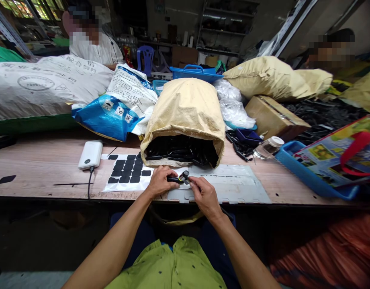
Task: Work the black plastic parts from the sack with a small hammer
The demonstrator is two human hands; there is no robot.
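Two hands meet over the near edge of the table. The left hand is closed around a small black part, and the right hand pinches its other end with the fingertips, where a round pale-faced piece sits. What the part is exactly is too small to tell. It is held just above a grey plastic sheet lying flat on the table.

Just left of the hands lies a white sheet with rows of black pads; several spaces on it are bare. Right behind the hands a tan sack lies open toward the person, with black parts showing in its mouth. A white power bank with a cable rests farther left. To the right stands a blue tray, with a clear bottle beside it.
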